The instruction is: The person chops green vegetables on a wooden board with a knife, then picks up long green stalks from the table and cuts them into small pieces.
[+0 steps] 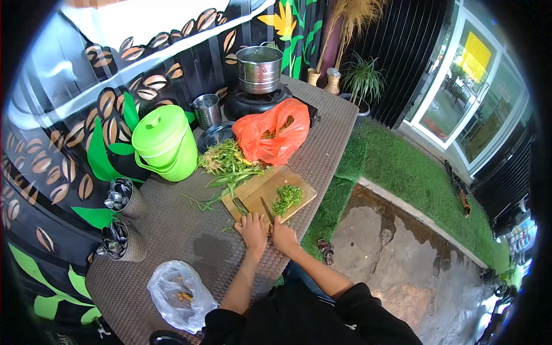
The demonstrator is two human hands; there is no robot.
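Note:
A wooden cutting board (259, 187) lies near the table's edge, with a heap of chopped greens (287, 199) on its right side. My right hand (283, 236) is closed around the handle of a knife (266, 208), whose blade points away from me over the board. Just left of it, my left hand (253, 231) rests at the board's near edge, its fingers bent over the ends of leafy greens. Those stems run back to a bunch of uncut leafy greens (231, 170) with roots, lying beyond the board's left corner. The fingertips partly cover what they press.
Behind the board are a red plastic bag (276, 135), a steel pot (260, 70) on a black stove (244, 106), a steel cup (207, 109) and a green lidded bucket (167, 144). Cutlery holders (133, 244) and a clear plastic bag (181, 296) stand left on the woven table (198, 230).

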